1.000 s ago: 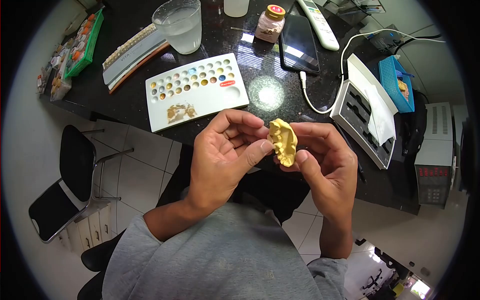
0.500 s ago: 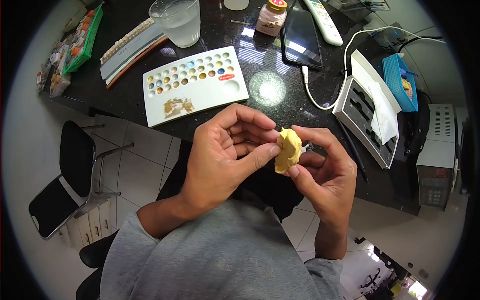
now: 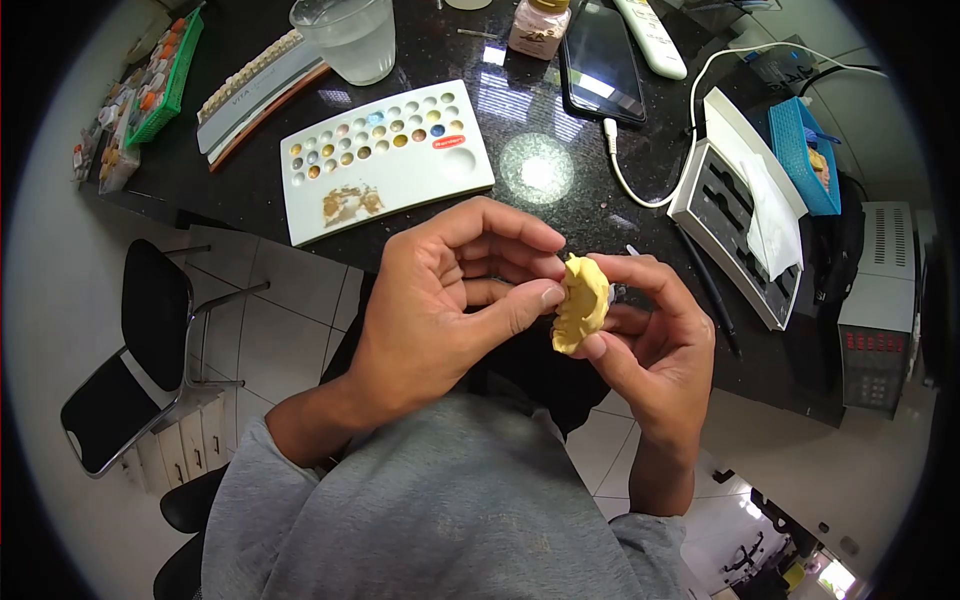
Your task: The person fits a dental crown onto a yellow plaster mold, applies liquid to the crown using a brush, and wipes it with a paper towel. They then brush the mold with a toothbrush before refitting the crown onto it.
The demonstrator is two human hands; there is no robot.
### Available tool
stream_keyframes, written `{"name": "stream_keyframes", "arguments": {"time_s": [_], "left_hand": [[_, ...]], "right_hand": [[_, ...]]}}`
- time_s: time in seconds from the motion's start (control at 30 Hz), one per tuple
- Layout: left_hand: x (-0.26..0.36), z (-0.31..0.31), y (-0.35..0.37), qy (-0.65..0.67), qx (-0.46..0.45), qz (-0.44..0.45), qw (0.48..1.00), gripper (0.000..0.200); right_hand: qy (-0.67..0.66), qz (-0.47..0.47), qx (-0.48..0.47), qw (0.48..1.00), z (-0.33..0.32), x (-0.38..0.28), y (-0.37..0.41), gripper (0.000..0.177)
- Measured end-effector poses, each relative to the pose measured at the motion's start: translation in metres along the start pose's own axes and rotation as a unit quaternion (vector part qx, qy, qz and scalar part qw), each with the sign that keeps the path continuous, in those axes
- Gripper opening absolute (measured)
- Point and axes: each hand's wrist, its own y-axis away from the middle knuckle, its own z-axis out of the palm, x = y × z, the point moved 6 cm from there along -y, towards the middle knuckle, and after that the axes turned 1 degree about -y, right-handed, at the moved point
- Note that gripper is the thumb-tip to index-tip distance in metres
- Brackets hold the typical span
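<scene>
A yellow dental cast [image 3: 582,305] is held up in front of the counter's near edge. My right hand [image 3: 655,340] grips its right side between thumb and index finger, with the other fingers curled behind. From the left, my left hand [image 3: 440,305] meets the cast with its thumb tip and fingertips closed at the edge; whether a small piece sits between them is hidden. A small pale, shiny object [image 3: 618,291] shows partly behind the right index finger, too covered to name.
On the dark counter [image 3: 560,215] lie a white palette [image 3: 400,195] with coloured wells, a tooth shade guide [image 3: 262,90], a cup of water [image 3: 358,50], a small bottle [image 3: 538,32], a phone [image 3: 603,65] on a cable, an open case [image 3: 715,215] and a black pen [image 3: 712,295].
The cast has turned slightly and shifted a little right and down, showing more of its curved inner side. Both hands stay on it. The whole view has shifted slightly.
</scene>
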Motion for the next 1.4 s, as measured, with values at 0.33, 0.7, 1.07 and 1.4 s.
{"name": "stream_keyframes", "arguments": {"time_s": [0.33, 0.7, 1.07, 1.4], "left_hand": [[-0.002, 0.005, -0.009, -0.008, -0.026, -0.026, 0.999, 0.029], [-0.016, 0.019, -0.042, 0.076, -0.015, -0.094, 0.993, 0.024], [-0.024, 0.027, -0.049, 0.115, -0.029, -0.161, 0.98, 0.019], [-0.025, 0.021, -0.042, 0.083, -0.07, -0.181, 0.977, 0.017]], "right_hand": [[-0.004, -0.016, 0.016, 1.0, -0.002, -0.002, 0.002, 0.041], [-0.063, 0.032, 0.052, 0.996, -0.035, 0.001, -0.018, 0.045], [-0.041, 0.053, 0.011, 0.998, -0.048, -0.007, -0.024, 0.045], [-0.018, 0.117, 0.035, 0.992, -0.04, -0.007, -0.016, 0.046]]}}
